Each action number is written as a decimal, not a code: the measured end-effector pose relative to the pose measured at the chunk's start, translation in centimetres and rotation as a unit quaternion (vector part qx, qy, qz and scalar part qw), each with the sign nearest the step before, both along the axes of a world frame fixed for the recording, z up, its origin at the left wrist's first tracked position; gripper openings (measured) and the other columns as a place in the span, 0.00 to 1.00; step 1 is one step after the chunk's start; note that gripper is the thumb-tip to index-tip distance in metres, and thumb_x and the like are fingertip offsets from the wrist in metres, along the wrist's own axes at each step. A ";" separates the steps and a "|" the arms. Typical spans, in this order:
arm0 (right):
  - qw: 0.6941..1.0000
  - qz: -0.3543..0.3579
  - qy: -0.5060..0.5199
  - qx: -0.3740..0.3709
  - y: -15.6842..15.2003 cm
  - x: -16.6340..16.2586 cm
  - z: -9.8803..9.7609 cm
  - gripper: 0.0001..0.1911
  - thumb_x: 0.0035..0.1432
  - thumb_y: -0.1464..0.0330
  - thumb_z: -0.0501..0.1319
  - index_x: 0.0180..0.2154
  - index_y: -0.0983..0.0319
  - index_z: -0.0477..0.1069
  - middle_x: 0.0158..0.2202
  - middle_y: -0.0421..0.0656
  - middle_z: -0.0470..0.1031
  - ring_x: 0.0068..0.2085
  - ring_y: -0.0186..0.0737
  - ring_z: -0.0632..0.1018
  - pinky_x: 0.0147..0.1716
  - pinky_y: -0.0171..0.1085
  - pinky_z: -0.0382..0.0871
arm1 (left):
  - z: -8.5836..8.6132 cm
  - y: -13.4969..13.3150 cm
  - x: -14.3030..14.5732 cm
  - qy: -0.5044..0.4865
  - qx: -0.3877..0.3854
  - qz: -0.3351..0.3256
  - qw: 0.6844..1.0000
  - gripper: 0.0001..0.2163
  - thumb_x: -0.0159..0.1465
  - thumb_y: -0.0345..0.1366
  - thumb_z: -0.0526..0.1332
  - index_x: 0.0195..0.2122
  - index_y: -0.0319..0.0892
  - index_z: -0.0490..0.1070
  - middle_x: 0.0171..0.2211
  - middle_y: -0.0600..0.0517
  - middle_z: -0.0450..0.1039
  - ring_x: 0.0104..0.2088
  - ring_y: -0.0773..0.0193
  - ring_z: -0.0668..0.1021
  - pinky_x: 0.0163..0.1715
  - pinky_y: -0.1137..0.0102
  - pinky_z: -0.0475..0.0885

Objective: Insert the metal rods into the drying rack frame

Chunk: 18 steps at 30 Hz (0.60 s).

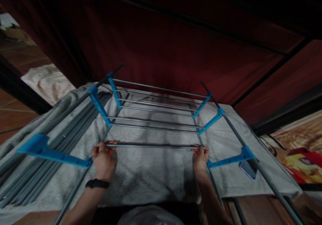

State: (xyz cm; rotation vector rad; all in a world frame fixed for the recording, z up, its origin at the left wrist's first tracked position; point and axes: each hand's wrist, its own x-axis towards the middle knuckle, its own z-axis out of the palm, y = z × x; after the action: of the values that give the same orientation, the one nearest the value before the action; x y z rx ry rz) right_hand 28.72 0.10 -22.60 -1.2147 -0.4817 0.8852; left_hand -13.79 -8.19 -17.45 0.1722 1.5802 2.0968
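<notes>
My left hand (103, 158) and my right hand (200, 156) grip a grey metal tube (153, 146), one near each end, with fingers closed round it. The tube lies crosswise inside a partly built rack of grey tubes and blue plastic brackets. Just nearer to me than my hands are the left front bracket (60, 154) and the right front bracket (230, 158), with no crossbar between them. Farther off, several crossbars (153, 120) join the other bracket pairs. A dark band (97, 183) circles my left wrist.
A bundle of loose grey tubes (62, 139) lies at the left on the light grey cloth (151, 181). A phone (249, 168) rests by the right side pole. Dark red fabric (161, 50) hangs behind the rack. A red and yellow package (305, 163) is at far right.
</notes>
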 end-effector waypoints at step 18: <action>0.994 0.034 0.102 -0.033 -1.0 1.7 1.1 0.15 0.50 0.64 0.72 0.37 0.54 0.70 0.30 0.32 0.83 0.29 0.33 0.83 0.34 0.33 0.82 | 2.7 -1.5 1.6 -0.119 -0.016 0.015 0.993 0.03 0.73 0.32 0.58 0.40 0.44 0.67 0.29 0.54 0.77 0.28 0.68 0.80 0.27 0.77 0.71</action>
State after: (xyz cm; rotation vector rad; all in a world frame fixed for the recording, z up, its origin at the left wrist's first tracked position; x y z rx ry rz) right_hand 30.46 -0.93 -21.50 -1.1588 -0.3336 1.0780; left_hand -12.16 -9.69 -14.75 -0.1107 1.4802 2.0279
